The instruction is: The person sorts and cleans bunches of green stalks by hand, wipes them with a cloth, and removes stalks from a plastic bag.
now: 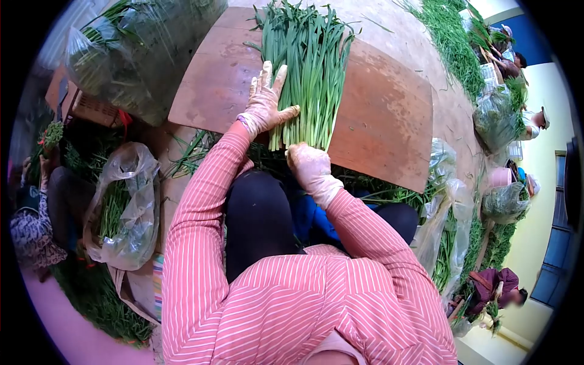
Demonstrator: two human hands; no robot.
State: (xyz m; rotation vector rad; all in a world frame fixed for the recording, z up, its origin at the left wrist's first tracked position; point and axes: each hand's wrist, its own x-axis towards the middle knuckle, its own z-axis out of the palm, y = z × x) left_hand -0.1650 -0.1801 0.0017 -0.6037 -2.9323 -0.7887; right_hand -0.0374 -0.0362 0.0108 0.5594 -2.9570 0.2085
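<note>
A wide bundle of long green stalks with pale ends, resembling garlic chives [307, 79], lies on a brown wooden board [380, 106]. My left hand [266, 104], in a thin whitish glove, rests along the bundle's left edge. Its fingers are spread, and the thumb reaches over the pale stems. At the near, cut ends of the stalks is my right hand [310, 169], gloved too. The fingers there are curled closed against the ends; whatever they may hold is hidden.
Clear plastic bags of greens stand at the upper left [131, 58], at the left [125, 207] and by my right knee [447, 225]. Loose greens [450, 42] are heaped along the right. Other people sit at the left [36, 234] and right [496, 286].
</note>
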